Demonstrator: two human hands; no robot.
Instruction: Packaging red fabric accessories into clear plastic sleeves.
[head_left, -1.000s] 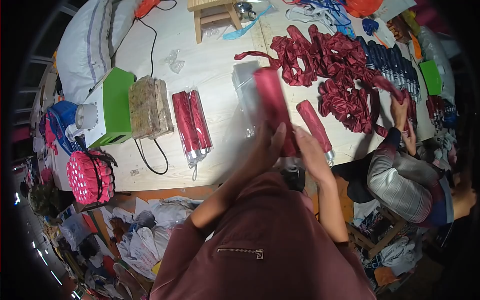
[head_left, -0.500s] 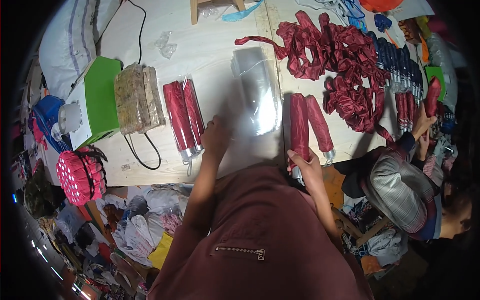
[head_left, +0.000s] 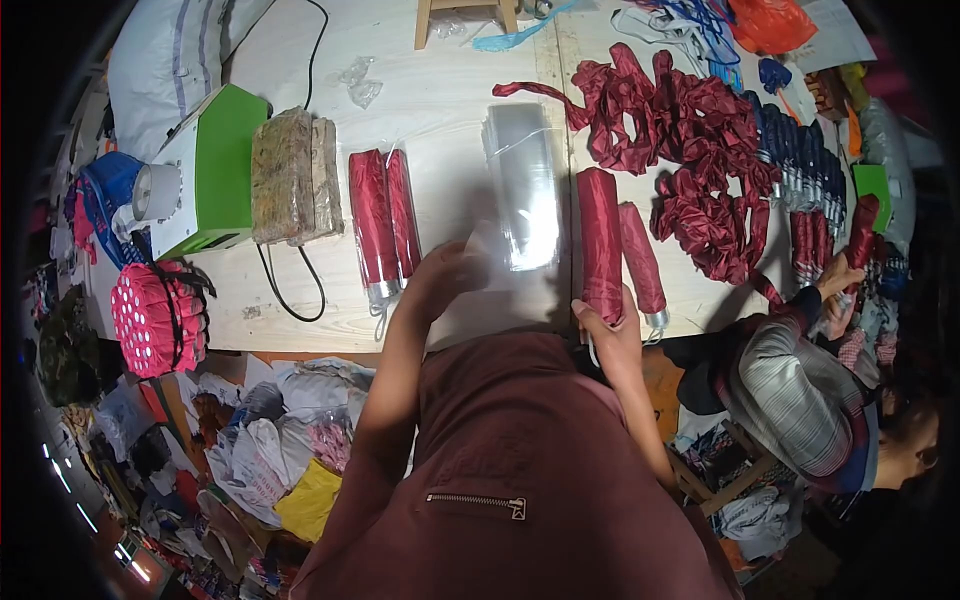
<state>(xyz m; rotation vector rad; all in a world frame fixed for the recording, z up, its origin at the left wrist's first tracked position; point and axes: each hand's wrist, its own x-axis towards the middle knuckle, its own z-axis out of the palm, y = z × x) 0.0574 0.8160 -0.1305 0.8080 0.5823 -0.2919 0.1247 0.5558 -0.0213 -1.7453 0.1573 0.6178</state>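
Note:
My right hand is closed round the lower end of a folded dark red umbrella, which points away from me. Right beside it lies another dark red umbrella with a silvery end. My left hand is bent, its fingertips blurred by motion. At those fingertips shows a faint, smeared clear plastic sleeve. Just beyond, a stack of clear plastic sleeves lies on the table. Left of my left hand, two dark red umbrellas rest in clear sleeves.
A crumpled pile of dark red fabric covers lies at the far right, beside a row of dark blue umbrellas. Left stand a green and white machine and a tape-wrapped block. On the right a co-worker's hand holds a red umbrella.
The whole view has shifted slightly. My left hand has moved toward the sleeve stack, away from the two sleeved umbrellas. The umbrella in my right hand has been pushed a little farther from me.

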